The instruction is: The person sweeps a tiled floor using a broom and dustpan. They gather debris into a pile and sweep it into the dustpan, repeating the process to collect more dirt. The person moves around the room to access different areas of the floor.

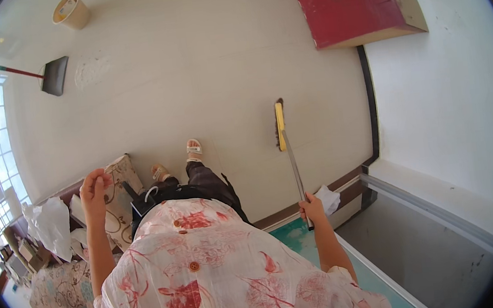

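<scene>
My right hand [313,210] is closed around the upper end of a broom's grey metal handle [294,167]. The yellow broom head [280,123] with dark bristles rests on the pale floor, to the right of my feet. My left hand [94,188] is raised above a floral-patterned cushioned seat [121,203], its fingers loosely bent and nothing visible in them. On the floor at the upper left lies a dustpan [55,76] with a red and green handle. A scattered patch of pale debris [91,71] is just right of the dustpan.
A cream bucket [75,14] stands at the far left. At the upper right, a red box-like cabinet [348,3] sits against the white wall. White plastic bags [49,224] and clutter lie at the left. Behind my right hand are a white bag [329,199] and a glass-topped surface [408,231].
</scene>
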`<state>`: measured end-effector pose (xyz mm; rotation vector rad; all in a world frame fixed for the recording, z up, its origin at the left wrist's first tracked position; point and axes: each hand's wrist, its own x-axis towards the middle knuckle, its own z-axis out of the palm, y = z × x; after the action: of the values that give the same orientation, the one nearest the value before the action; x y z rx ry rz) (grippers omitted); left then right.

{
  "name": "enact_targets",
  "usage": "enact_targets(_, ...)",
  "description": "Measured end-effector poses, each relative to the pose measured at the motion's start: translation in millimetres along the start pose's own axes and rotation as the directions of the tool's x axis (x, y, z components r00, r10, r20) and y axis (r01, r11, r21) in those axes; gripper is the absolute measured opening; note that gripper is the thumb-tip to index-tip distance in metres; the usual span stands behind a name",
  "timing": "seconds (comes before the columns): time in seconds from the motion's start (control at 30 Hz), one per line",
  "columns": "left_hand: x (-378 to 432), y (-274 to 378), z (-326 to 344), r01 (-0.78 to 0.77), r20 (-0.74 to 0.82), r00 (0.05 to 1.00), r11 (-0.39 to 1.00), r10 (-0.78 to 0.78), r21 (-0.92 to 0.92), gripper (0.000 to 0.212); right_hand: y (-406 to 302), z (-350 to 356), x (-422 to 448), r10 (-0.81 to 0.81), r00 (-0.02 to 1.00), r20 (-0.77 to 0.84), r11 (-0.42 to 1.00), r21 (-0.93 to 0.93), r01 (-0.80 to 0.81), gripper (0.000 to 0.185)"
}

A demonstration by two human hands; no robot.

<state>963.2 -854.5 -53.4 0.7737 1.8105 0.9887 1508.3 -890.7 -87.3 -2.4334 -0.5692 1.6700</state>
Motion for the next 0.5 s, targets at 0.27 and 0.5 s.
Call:
enact_targets(0.27,8,1,6,0.01,0.037,0.999,0.991,-0.015,0.132,0.017,64,-61,210,0.176,0.982,-0.064,0.98,0.102,-0.169,0.012)
enact_targets(0.5,4,8,10,0.017,-0.019,1.0,0.987,-0.014,0.157,0.016,-81,77,163,0.111,0.986,-0.127,0.993,-0.022,-0.115,0.013)
